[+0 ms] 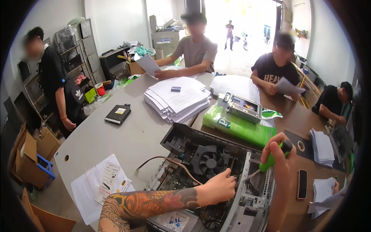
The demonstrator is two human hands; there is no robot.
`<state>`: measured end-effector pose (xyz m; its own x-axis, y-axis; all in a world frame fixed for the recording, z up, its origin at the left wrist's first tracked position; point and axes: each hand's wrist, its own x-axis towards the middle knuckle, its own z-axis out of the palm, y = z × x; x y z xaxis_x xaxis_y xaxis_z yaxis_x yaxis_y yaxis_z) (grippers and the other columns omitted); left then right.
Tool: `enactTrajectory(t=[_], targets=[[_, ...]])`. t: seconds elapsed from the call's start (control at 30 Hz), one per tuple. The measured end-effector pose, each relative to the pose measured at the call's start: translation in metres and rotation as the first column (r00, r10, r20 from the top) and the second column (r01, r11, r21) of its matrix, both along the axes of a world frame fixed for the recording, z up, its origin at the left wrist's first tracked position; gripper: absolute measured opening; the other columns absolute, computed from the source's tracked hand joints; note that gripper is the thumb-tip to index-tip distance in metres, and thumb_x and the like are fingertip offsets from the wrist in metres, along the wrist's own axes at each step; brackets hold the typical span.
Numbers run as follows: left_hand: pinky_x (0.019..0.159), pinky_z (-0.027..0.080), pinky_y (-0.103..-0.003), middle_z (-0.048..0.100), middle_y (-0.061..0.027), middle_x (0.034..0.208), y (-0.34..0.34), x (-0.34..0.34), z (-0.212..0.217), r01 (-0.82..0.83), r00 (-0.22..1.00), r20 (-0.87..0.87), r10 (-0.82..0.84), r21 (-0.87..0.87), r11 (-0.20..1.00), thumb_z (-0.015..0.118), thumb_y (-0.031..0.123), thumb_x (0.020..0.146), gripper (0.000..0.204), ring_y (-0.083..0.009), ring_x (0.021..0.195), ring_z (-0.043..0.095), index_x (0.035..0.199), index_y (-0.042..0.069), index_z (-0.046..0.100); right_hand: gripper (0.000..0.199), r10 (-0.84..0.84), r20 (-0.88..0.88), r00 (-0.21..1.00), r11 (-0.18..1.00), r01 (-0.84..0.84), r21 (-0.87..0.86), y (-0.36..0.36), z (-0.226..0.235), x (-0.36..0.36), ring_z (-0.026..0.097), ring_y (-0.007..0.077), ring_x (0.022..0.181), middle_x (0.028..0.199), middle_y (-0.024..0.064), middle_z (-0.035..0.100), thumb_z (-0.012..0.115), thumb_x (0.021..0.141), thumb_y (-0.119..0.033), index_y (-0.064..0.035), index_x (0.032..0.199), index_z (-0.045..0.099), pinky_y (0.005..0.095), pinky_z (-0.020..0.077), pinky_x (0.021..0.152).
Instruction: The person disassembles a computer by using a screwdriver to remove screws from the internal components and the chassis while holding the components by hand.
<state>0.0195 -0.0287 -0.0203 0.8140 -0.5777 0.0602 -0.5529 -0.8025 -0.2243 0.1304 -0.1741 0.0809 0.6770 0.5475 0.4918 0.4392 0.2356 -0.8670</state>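
Computer (240, 170) bears a printed label (164, 220).

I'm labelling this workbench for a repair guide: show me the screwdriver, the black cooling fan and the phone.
Screwdriver (267, 166): head view, on its green handle.
Black cooling fan (211, 162): head view, on its central hub.
Phone (302, 184): head view, on its dark screen.

An open computer case (241, 164), a black drive (118, 114), stacked papers (174, 103), a green packet (239, 130) and a phone (302, 184) are carried by the worktop (92, 145).
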Motion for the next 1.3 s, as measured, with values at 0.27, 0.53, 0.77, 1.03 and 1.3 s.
enactTrajectory(t=[0.27,0.53,0.77,1.03,1.3], targets=[[0.092,0.038,-0.041,0.068,-0.0019,0.086,0.001,0.002,-0.019,0.020,0.997,0.073,-0.016,-0.047,0.999,0.074,0.021,0.067,0.012,-0.0207,0.098,0.061,0.076,0.014,0.073,0.026,0.020,0.004,1.000,1.000,-0.020,0.011,0.000,-0.001,0.001,0.057,0.0089,0.056,0.063,0.0034,0.059,0.065,0.094,-0.024,-0.0010,0.085,0.058,0.0227,0.0408,0.053],[0.099,0.035,-0.045,0.067,-0.0031,0.087,0.003,0.006,-0.003,-0.002,0.998,-0.064,0.000,-0.022,1.000,0.078,0.026,0.060,0.022,-0.0219,0.099,0.060,0.078,0.015,0.073,0.026,0.056,0.083,0.995,0.998,-0.055,-0.025,-0.006,-0.002,0.003,0.059,0.0091,0.060,0.067,0.0035,0.061,0.066,0.094,-0.025,-0.0008,0.087,0.059,0.0230,0.0429,0.055],[0.110,0.027,-0.052,0.067,-0.0053,0.089,0.003,0.004,0.007,-0.067,0.982,-0.171,0.075,0.054,0.996,0.077,0.030,0.060,0.025,-0.0237,0.099,0.060,0.079,0.013,0.074,0.024,0.076,0.063,0.995,0.997,-0.076,-0.011,-0.003,-0.002,-0.002,0.059,0.0091,0.060,0.067,0.0037,0.061,0.066,0.093,-0.023,-0.0003,0.087,0.060,0.0231,0.0445,0.055],[0.109,0.029,-0.051,0.068,-0.0049,0.088,-0.001,0.003,0.007,-0.061,0.995,-0.073,0.067,0.083,0.995,0.074,0.030,0.063,0.022,-0.0233,0.098,0.060,0.078,0.014,0.075,0.025,0.071,0.054,0.996,0.997,-0.070,-0.016,-0.004,0.001,-0.004,0.059,0.0095,0.060,0.067,0.0037,0.061,0.068,0.092,-0.023,0.0000,0.086,0.060,0.0235,0.0444,0.055],[0.108,0.029,-0.049,0.069,-0.0034,0.086,0.000,0.004,0.010,-0.037,0.989,-0.139,0.044,0.052,0.998,0.075,0.029,0.063,0.021,-0.0221,0.097,0.060,0.078,0.015,0.075,0.028,0.051,0.059,0.997,0.999,-0.051,0.003,-0.002,-0.003,-0.001,0.058,0.0095,0.059,0.067,0.0037,0.060,0.067,0.093,-0.027,-0.0003,0.085,0.059,0.0234,0.0423,0.054]])
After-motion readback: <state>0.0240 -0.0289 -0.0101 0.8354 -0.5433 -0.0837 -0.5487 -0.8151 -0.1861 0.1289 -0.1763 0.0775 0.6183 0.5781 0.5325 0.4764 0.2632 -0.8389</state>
